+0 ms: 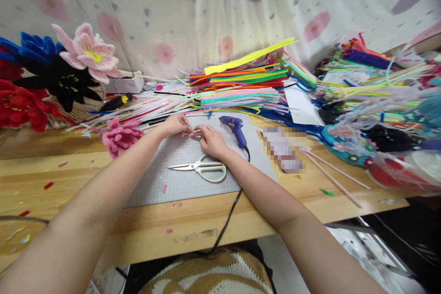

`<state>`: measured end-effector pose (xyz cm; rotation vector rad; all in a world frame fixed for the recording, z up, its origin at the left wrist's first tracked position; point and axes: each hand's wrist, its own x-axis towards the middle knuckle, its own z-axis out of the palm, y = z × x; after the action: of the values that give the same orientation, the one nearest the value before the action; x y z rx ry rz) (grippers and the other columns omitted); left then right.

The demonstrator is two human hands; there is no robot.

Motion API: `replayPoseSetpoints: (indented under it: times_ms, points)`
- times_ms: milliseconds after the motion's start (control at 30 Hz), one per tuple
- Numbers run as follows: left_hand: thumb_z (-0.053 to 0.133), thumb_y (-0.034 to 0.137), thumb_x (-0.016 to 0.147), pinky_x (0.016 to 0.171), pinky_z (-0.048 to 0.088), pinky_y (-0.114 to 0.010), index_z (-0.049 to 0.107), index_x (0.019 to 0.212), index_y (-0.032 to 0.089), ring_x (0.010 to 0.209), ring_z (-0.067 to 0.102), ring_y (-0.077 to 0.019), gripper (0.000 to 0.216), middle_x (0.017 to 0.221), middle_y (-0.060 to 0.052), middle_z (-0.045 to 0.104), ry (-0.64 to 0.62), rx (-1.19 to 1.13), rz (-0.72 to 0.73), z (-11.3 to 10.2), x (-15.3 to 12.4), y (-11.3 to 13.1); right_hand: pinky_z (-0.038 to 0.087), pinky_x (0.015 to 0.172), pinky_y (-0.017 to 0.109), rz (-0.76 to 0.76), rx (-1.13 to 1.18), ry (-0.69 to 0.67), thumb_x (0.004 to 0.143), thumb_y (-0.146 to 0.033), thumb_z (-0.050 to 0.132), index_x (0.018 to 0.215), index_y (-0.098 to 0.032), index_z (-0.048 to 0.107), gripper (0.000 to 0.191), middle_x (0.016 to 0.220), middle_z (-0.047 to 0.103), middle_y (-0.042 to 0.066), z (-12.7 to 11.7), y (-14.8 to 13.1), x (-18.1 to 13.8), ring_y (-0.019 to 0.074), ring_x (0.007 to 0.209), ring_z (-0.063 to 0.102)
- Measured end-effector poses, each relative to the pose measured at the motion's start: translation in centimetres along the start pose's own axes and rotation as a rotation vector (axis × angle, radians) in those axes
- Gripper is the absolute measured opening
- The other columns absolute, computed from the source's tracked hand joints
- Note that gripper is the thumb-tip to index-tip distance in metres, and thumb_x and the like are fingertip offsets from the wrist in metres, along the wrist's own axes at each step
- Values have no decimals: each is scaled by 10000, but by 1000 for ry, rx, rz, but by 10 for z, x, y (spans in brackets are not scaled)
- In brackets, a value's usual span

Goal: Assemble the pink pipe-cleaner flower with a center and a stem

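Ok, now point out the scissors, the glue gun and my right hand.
Scissors (196,165): head view, at the pivot between blades and handles.
Glue gun (237,129): head view, on the body, toward the handle.
Right hand (211,141): head view, on the back of the hand.

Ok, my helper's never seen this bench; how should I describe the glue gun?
A grey mat lies on the wooden table. On its right side, beside the right hand, lies the glue gun. It's purple-blue and pistol-shaped, with a black cord, unlike the scissors.

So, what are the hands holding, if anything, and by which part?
Left hand and right hand seem to pinch a small pink piece; the exact part can't be told.
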<state>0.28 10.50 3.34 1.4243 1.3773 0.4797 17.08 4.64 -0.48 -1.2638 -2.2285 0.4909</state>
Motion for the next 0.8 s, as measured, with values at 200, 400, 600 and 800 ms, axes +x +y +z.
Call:
replayPoseSetpoints:
  times_ms: [200, 400, 600, 800]
  points:
    - [714, 74, 551, 463, 413, -204, 460, 672, 160, 496, 569, -107, 294, 521, 31, 599, 12, 6, 7, 1, 0, -1, 436, 829, 313, -11, 14, 4, 689, -19, 403, 1115, -221, 472, 476, 1069, 647, -2, 0, 0, 0, 179, 1002, 508]
    - [723, 74, 553, 474, 419, -205, 458, 678, 163, 489, 563, -105, 306, 509, 39, 586, 24, 6, 5, 0, 1, -3, 428, 846, 322, 12, 3, 5, 696, -31, 405, 1153, -214, 462, 495, 1057, 646, 9, -1, -2, 0, 185, 1011, 499]
    - [693, 65, 577, 464, 415, -193, 463, 684, 161, 482, 562, -97, 271, 514, 42, 589, 21, 22, 19, 0, 3, -5, 440, 834, 307, 25, -73, -25, 723, -66, 412, 1189, -214, 471, 493, 1051, 601, 55, -1, -2, 0, 185, 1021, 509]
    - [701, 67, 567, 446, 411, -189, 459, 680, 162, 474, 570, -103, 284, 516, 37, 602, 19, 21, 28, -1, 5, -7, 438, 851, 304, 27, -74, -71, 736, -55, 414, 1198, -225, 470, 495, 1052, 606, 50, -2, -5, -1, 181, 1023, 510]
